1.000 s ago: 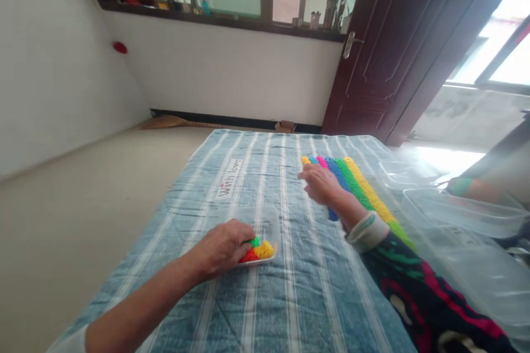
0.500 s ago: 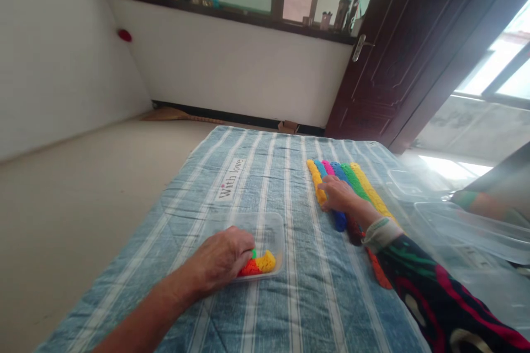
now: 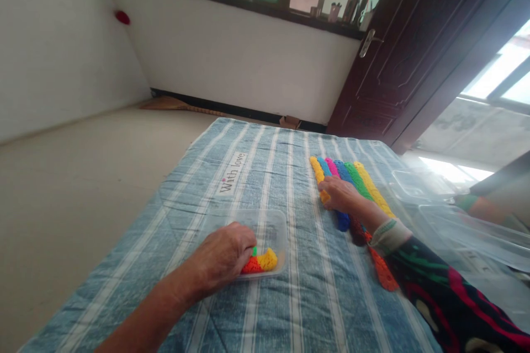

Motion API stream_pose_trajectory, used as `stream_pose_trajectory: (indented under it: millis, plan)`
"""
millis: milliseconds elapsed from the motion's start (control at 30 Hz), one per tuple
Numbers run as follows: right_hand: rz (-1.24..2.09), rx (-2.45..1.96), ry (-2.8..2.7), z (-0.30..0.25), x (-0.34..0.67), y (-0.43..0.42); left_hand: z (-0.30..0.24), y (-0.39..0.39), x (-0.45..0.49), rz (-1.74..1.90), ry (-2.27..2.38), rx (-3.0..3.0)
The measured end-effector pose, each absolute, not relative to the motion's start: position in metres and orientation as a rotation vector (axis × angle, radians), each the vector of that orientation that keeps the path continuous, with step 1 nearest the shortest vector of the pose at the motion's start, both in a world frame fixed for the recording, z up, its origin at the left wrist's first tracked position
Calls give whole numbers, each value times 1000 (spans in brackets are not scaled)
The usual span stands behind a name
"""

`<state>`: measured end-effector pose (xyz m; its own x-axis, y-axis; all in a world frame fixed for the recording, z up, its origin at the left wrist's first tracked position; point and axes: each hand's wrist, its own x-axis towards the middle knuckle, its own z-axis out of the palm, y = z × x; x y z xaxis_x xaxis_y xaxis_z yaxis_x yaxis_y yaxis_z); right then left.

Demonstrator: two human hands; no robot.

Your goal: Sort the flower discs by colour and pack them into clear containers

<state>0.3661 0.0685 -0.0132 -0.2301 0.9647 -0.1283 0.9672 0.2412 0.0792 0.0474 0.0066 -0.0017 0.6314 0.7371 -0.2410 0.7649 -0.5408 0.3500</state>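
My left hand [image 3: 227,248] reaches into a clear plastic container [image 3: 282,229], its fingers curled and closed. Beside its fingertips lie a bumpy red piece [image 3: 251,266], a bumpy yellow piece [image 3: 268,259] and a bit of green [image 3: 254,251]. What the fingers hold, if anything, is hidden. My right hand [image 3: 342,192] is closed around the near end of a yellow-orange textured strip [image 3: 316,168], the leftmost in a row. The hand and forearm partly cover neighbouring strips, among them a green strip [image 3: 359,182], a yellow strip [image 3: 375,190] and a dark blue strip [image 3: 342,222].
A striped blue cloth [image 3: 265,176] with "With love" lettering covers the table. An orange-red strip [image 3: 383,270] lies by my right sleeve. Clear plastic containers [image 3: 467,220] stand at the right edge. Beyond are a dark door [image 3: 397,60] and a windowsill [image 3: 265,5] with bottles.
My right fingers have closed in around the near end of the yellow-orange strip. My left hand stays in the container. The whole view has shifted slightly.
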Motion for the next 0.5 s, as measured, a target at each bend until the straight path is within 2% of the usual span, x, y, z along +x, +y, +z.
stream_pose_trajectory:
  millis: [367, 500]
  plan:
    - [-28, 1559, 2405, -5, 364, 69, -4, 7, 48, -59, 1150, 2446]
    - [-25, 1590, 2392, -10, 368, 76, -7, 6, 46, -29, 1153, 2421]
